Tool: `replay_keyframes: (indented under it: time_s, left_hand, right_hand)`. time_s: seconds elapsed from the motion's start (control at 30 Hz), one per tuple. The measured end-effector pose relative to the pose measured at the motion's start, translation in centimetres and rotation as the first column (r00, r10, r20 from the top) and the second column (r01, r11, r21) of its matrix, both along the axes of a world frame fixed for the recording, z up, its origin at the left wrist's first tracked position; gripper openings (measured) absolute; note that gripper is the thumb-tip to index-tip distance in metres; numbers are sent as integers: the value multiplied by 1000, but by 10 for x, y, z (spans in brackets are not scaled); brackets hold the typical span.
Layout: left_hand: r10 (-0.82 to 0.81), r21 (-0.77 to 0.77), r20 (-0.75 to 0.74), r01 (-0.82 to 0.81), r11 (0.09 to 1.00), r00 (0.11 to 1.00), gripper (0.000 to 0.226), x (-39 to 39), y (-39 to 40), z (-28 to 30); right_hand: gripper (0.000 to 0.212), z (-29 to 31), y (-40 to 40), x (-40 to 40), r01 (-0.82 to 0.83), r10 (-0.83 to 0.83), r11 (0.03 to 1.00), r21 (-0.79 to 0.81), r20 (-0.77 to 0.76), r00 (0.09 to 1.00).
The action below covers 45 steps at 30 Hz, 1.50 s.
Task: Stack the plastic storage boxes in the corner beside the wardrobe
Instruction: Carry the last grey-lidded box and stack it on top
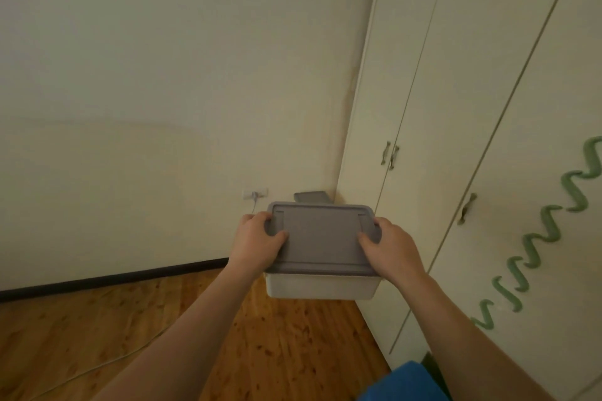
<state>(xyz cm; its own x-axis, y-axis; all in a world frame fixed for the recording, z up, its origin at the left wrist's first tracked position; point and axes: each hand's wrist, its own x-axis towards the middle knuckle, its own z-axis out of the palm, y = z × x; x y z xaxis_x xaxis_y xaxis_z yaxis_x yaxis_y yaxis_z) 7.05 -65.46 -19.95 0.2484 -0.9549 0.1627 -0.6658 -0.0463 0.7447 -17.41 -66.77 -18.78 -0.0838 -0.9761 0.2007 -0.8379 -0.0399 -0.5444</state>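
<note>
I hold a white plastic storage box (pixel 321 286) with a grey lid (pixel 321 238) out in front of me, above the floor. My left hand (pixel 257 242) grips its left end, thumb on the lid. My right hand (pixel 392 247) grips its right end the same way. Behind the held box, in the corner next to the wardrobe (pixel 456 107), the grey lid of another box (pixel 311 196) peeks out; the rest of that box is hidden.
A cream wall (pixel 163 75) with a dark skirting board runs along the left. A wall socket (pixel 255 194) holds a plug whose cable trails over the wooden floor (pixel 130 319). Wardrobe doors carry metal handles and green wavy decorations (pixel 537 244). Something blue (pixel 404 382) sits at the bottom edge.
</note>
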Motion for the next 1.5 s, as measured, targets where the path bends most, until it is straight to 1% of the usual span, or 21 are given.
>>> replay_keyframes:
  time_s: [0.1, 0.23, 0.3, 0.43, 0.67, 0.87, 0.97, 1.13, 1.23, 1.4, 1.5]
  left_hand:
    - [-8, -15, -1, 8, 1000, 1000, 56, 0, -39, 2]
    - [-17, -20, 21, 17, 1000, 1000, 54, -4, -96, -4]
    - [-10, -14, 14, 10, 1000, 1000, 54, -6, -124, -5]
    - [11, -6, 21, -11, 1000, 1000, 56, -15, -203, -8]
    - [44, 18, 25, -45, 999, 999, 57, -32, -322, -4]
    - [45, 49, 6, -45, 998, 999, 58, -40, -385, -10]
    - [46, 54, 7, -47, 997, 999, 57, -38, -418, -15]
    - [41, 86, -7, -40, 995, 999, 57, -29, -488, -32]
    - [32, 89, -18, -30, 996, 999, 56, -23, -530, -40]
    - [16, 135, -9, -15, 991, 1000, 57, -8, -604, -51]
    - [5, 162, -20, -2, 987, 1000, 57, 3, -654, -60]
  right_hand:
    - [52, 2, -38, 0, 6, -6, 1000, -14, 10, 1000]
    - [46, -3, -94, -4, -3, 3, 1000, -14, -1, 1000]
    - [48, -6, -122, -6, -3, 3, 1000, -19, 10, 1000]
    - [47, -13, -205, -14, -27, 28, 999, -29, 36, 999]
    - [45, -3, -328, -33, -54, 54, 998, -10, 42, 998]
    - [43, -6, -399, -36, -69, 68, 997, 16, 51, 996]
    - [44, -10, -433, -34, -85, 85, 996, 4, 51, 995]
    - [39, -23, -503, -26, -104, 103, 994, 34, 27, 994]
    - [40, -29, -545, -19, -99, 98, 994, 43, 32, 995]
    - [39, -38, -618, -3, -110, 110, 991, 82, 4, 994]
    - [41, -52, -670, 8, -106, 105, 988, 111, 14, 994]
